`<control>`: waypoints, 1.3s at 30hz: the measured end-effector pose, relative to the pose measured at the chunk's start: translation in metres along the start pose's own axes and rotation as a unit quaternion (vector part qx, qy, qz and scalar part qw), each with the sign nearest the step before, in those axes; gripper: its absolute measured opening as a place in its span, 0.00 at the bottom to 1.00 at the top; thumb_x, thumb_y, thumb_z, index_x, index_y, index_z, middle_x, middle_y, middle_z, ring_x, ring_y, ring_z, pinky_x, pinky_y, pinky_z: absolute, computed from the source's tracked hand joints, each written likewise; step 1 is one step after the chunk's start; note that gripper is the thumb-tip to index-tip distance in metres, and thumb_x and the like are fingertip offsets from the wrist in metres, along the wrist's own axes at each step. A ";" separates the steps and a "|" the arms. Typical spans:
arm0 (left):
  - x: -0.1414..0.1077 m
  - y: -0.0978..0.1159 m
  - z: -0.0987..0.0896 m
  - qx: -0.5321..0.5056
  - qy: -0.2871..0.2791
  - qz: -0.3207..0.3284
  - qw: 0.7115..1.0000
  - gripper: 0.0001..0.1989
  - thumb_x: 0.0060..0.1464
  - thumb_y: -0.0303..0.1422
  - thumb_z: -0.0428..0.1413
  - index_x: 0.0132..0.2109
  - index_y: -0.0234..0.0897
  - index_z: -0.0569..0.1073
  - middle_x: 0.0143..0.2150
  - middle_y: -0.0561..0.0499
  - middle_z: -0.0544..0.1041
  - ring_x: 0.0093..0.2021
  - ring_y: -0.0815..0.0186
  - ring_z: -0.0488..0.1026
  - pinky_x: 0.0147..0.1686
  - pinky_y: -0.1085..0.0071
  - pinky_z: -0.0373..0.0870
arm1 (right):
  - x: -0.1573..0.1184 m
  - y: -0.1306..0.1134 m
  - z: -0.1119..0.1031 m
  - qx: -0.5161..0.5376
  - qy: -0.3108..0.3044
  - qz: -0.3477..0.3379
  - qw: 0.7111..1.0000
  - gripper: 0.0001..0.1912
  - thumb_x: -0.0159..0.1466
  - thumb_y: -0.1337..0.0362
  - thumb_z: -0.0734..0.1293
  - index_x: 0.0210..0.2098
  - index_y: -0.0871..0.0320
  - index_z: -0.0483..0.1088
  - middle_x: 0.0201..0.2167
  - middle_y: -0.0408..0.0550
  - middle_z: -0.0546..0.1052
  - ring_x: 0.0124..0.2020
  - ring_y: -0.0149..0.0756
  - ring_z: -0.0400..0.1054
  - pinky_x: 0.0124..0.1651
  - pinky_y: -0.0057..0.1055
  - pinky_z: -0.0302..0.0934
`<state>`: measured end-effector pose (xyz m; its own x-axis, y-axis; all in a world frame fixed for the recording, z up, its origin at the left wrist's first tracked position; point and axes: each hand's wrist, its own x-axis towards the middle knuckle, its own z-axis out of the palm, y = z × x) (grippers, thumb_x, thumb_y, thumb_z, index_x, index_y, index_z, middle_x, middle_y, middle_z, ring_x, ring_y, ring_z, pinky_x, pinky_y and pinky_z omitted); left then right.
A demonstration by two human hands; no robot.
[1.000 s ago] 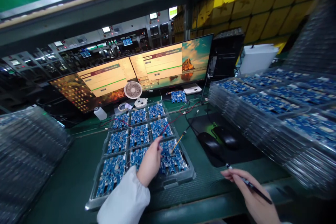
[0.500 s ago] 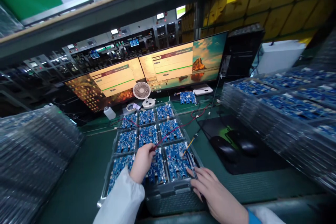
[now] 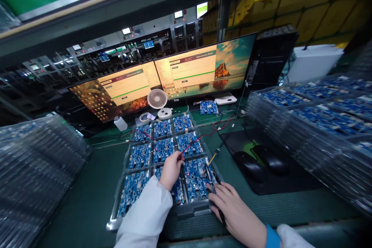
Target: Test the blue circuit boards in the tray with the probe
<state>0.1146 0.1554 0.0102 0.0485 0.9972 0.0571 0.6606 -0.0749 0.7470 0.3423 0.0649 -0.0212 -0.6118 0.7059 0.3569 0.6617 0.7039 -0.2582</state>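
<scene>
A clear plastic tray [image 3: 116,206] of several blue circuit boards [image 3: 162,149] lies on the green mat in front of me. My left hand [image 3: 171,169], in a white sleeve, pinches a red-wired probe over the near middle board. My right hand [image 3: 235,213] rests at the tray's near right corner, fingers closed on a thin black pen [image 3: 214,193] whose tip lies on the near right board [image 3: 197,178]. A yellow-tipped probe [image 3: 213,157] on a black cable lies beside that board.
Two monitors [image 3: 186,71] stand behind the tray, with a small white fan [image 3: 157,100] and a white bottle [image 3: 120,123]. Two black mice [image 3: 261,162] sit on a dark pad at right. Stacked trays of boards [image 3: 314,120] fill the right; empty tray stacks [image 3: 35,162] fill the left.
My right hand came in from the lower right with the pen and now rests at the tray's near right corner. My left hand shifted slightly along the near row.
</scene>
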 end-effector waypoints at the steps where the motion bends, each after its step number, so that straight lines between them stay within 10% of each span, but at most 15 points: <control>1: 0.000 0.000 0.000 0.001 -0.003 0.001 1.000 0.07 0.50 0.22 0.51 0.33 0.39 0.68 0.32 0.55 0.75 0.35 0.68 0.72 0.40 0.72 0.66 | 0.000 0.000 -0.001 0.000 0.000 -0.001 1.000 0.12 0.61 0.72 0.60 0.43 0.54 0.65 0.42 0.48 0.75 0.50 0.41 0.67 0.56 0.46 0.56; 20: -0.003 -0.013 0.007 -0.012 0.037 0.068 0.997 0.15 0.54 0.22 0.48 0.48 0.38 0.68 0.39 0.51 0.71 0.40 0.67 0.69 0.47 0.66 0.68 | 0.000 0.001 0.004 0.007 0.030 0.009 0.999 0.09 0.62 0.68 0.62 0.42 0.52 0.67 0.40 0.45 0.75 0.48 0.39 0.67 0.56 0.43 0.54; 39: 0.002 -0.005 0.017 0.136 -0.046 0.032 0.989 0.24 0.50 0.18 0.44 0.53 0.35 0.68 0.39 0.47 0.75 0.41 0.64 0.69 0.46 0.68 0.65 | 0.002 0.006 -0.003 -0.020 -0.008 -0.014 1.000 0.08 0.63 0.65 0.62 0.43 0.51 0.66 0.41 0.43 0.76 0.49 0.39 0.68 0.55 0.43 0.55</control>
<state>0.1241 0.1575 -0.0048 0.1565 0.9873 0.0274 0.8310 -0.1466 0.5366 0.3463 0.0703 -0.0198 -0.6365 0.6880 0.3487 0.6612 0.7195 -0.2127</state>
